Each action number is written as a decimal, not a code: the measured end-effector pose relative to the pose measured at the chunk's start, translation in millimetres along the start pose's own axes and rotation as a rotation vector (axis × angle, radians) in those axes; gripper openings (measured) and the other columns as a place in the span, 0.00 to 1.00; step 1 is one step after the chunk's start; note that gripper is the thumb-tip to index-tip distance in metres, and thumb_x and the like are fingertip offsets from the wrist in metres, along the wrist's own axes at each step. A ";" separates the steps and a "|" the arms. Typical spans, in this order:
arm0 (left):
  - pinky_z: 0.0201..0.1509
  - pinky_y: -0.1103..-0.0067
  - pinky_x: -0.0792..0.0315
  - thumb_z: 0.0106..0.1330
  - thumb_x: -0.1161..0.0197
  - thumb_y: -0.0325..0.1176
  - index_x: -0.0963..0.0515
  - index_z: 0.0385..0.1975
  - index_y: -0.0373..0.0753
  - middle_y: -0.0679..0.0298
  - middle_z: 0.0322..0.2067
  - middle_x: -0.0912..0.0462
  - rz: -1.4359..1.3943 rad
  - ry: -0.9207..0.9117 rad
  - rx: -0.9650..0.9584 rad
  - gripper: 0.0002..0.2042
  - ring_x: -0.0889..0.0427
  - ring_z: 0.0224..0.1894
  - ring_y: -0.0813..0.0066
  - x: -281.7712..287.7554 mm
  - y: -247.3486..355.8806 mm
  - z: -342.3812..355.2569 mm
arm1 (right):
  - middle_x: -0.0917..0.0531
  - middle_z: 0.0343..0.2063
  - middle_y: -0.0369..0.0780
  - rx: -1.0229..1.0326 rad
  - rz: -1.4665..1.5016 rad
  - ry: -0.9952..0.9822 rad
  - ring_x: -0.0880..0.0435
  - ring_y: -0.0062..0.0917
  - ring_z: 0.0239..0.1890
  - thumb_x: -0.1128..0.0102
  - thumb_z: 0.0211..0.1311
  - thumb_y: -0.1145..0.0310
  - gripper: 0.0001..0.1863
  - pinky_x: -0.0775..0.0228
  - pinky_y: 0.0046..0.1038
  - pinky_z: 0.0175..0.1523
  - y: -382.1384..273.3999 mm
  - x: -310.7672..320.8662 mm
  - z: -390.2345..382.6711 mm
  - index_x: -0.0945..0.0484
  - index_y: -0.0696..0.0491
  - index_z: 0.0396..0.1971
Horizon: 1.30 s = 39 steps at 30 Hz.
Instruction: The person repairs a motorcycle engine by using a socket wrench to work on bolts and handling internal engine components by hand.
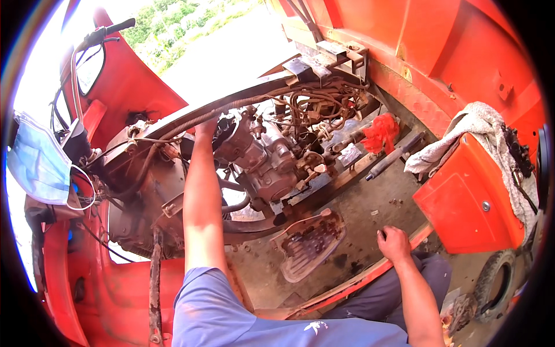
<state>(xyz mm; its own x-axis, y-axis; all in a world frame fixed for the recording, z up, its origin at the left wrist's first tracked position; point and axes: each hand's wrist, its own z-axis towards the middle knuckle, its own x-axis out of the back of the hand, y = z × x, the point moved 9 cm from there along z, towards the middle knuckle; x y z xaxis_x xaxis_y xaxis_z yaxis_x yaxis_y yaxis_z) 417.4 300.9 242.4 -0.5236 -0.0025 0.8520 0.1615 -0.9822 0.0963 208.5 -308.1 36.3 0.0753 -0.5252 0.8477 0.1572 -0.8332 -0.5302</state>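
Note:
My left arm reaches up into the vehicle's open frame. My left hand (206, 126) is beside the upper end of a greasy engine (270, 162), under the long frame rail; its fingers are hidden behind the rail and engine parts. A ribbed hose (217, 110) runs along that rail, just above the hand. My right hand (395, 244) is curled closed near my right knee, above a red floor edge (370, 273). Nothing shows in it, and it is well apart from the engine. Brown tangled wires (324, 101) lie beyond the engine.
A blue face mask (40, 162) hangs near the handlebar (110, 29) at left. An oily metal plate with a footrest (312, 248) lies between my arms. At right are a red panel box (468, 196), a grey towel (480, 118) and a tyre (495, 280). A red cloth (381, 133) sits behind the engine.

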 end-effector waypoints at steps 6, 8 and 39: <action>0.43 0.68 0.22 0.67 0.42 0.34 0.15 0.34 0.41 0.60 0.30 0.13 0.343 0.245 -0.437 0.09 0.16 0.35 0.65 -5.9 -49.2 -3.6 | 0.17 0.28 0.51 0.067 0.019 -0.010 0.18 0.51 0.35 0.38 0.62 0.63 0.13 0.27 0.49 0.41 -10.2 -9.6 10.6 0.22 0.57 0.25; 0.43 0.70 0.23 0.68 0.43 0.34 0.15 0.36 0.40 0.61 0.32 0.13 -0.138 0.117 -0.230 0.09 0.16 0.35 0.68 -10.9 -16.9 -1.8 | 0.17 0.29 0.51 0.021 0.002 0.002 0.18 0.52 0.36 0.38 0.62 0.63 0.13 0.27 0.49 0.41 -0.1 -5.2 2.4 0.22 0.57 0.25; 0.54 0.66 0.25 0.69 0.43 0.36 0.15 0.40 0.44 0.59 0.38 0.13 -0.278 0.025 0.053 0.10 0.16 0.45 0.62 -7.4 -32.6 -3.9 | 0.17 0.29 0.51 0.022 0.000 0.000 0.18 0.51 0.36 0.38 0.62 0.64 0.12 0.26 0.48 0.41 -3.1 -0.6 2.6 0.21 0.58 0.26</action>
<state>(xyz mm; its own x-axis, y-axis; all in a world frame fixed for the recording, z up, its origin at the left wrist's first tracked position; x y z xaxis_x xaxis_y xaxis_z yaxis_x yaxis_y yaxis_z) 412.7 332.2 230.9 -0.5742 0.2599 0.7763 0.0524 -0.9347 0.3517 210.6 -304.7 37.5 0.0751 -0.5253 0.8476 0.1790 -0.8291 -0.5297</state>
